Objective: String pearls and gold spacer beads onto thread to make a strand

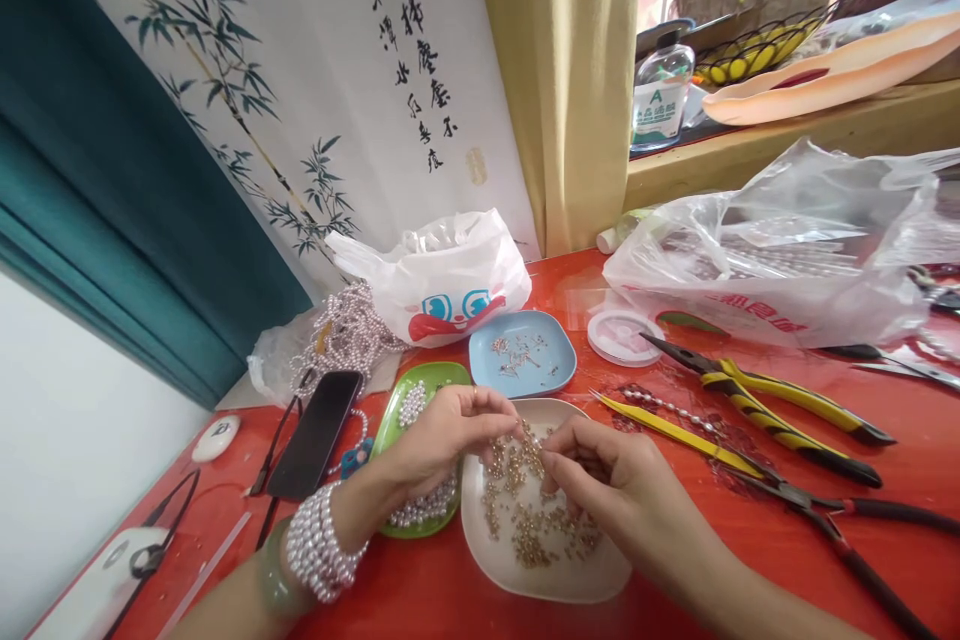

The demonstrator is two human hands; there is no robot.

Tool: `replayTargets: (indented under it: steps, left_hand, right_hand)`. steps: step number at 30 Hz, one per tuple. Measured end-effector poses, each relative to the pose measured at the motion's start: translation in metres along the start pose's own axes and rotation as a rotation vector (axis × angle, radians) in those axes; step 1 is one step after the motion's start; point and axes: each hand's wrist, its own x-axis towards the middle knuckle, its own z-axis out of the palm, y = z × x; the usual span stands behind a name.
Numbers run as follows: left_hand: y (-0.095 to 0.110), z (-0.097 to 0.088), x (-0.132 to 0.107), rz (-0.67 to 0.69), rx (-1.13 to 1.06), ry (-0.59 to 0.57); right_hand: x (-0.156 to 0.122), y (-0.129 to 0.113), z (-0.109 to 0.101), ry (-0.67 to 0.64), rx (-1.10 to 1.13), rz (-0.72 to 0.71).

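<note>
My left hand (450,432) and my right hand (611,475) meet over a cream plate (495,565), fingertips close together. Both are closed, thumb pressed to fingers; whatever lies between them is too small to make out. Loose gold beads (531,545) are scattered over the plate below. Wound around my left wrist are several rows of pearly beads (319,540), beside a green bangle (276,570). Partly behind my left hand, a green plate (390,420) holds pearly beads (424,510). Beyond the hands, a blue plate (556,350) carries small metallic pieces (517,355).
Yellow tweezers (675,432), yellow-black pliers (780,410) and red-handled pliers (847,545) lie to the right. A phone (319,430) and bead strands (349,340) are on the left. Plastic bags, one white (457,280) and one clear (772,270), stand at the back.
</note>
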Motion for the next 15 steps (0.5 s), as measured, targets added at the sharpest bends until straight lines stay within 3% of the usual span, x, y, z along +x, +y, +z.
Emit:
replayTargets:
  steps: [15]
  left_hand:
    - [0.0016,-0.0023,0.0016,-0.036,-0.210,0.039]
  right_hand:
    - [0.0022,-0.0012,-0.0004,0.001,0.003,-0.004]
